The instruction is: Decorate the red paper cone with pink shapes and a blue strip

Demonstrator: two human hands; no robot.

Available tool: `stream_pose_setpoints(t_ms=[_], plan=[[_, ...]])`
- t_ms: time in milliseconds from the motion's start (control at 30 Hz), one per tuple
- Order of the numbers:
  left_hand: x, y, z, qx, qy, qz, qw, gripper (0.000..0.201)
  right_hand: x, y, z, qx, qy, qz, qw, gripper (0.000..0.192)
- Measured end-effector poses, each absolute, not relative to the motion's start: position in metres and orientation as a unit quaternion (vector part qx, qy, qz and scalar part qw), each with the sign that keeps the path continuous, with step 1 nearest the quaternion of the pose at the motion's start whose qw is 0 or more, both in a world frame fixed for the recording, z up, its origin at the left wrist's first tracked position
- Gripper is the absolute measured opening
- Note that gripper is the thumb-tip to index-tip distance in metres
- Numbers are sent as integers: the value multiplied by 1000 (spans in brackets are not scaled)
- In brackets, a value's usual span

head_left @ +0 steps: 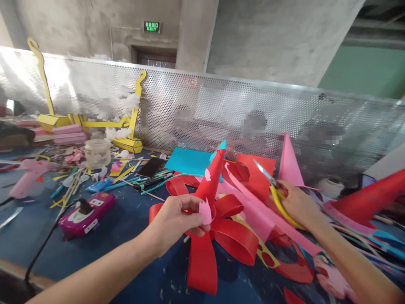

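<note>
Blue tabletop (126,219), littered with paper scraps, runs up to a perforated metal screen (240,105) before bare concrete walls. Left hand (175,219) pinches a small pink cutout (205,212) against a red paper flower (218,236) with looped petals and a cone centre. Right hand (297,204), well apart, grips yellow-handled scissors (274,188), blades pointing up-left over pink and red sheets. Further left lie a phone (151,167), a magenta device (86,213), a pink glue gun (27,177) and a jar (97,153). Above a doorway, a green sign (152,26) reads EXIT.
</note>
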State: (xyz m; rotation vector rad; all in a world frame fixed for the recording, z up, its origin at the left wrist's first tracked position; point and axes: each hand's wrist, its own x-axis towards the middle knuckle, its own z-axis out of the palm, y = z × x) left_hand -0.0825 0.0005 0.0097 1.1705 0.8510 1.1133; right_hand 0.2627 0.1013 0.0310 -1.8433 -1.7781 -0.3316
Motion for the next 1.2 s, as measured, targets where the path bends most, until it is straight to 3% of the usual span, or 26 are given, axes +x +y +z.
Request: stream_pose_setpoints(t_ms=[133, 200, 300, 367, 533, 933, 1200], plan=[[-87, 0, 6, 498, 368, 482, 620, 13, 231, 61, 42, -677, -600, -88, 417, 41], [-88, -1, 7, 500, 365, 476, 625, 13, 202, 32, 37, -625, -582, -14, 519, 47], [-87, -4, 8, 507, 358, 466, 631, 12, 160, -6, 25, -498, -561, 217, 625, 46], [-84, -6, 7, 510, 351, 463, 634, 15, 139, -21, 17, -466, -552, 315, 615, 47], [-78, -11, 1, 500, 337, 470, 644, 29, 105, -29, 7, -425, -609, 364, 561, 44], [-83, -11, -2, 494, 299, 520, 630, 21, 94, -26, 3, -470, -580, 359, 561, 53], [-78, -14, -3, 484, 262, 524, 650, 18, 91, -26, 1, -438, -561, 376, 594, 43]])
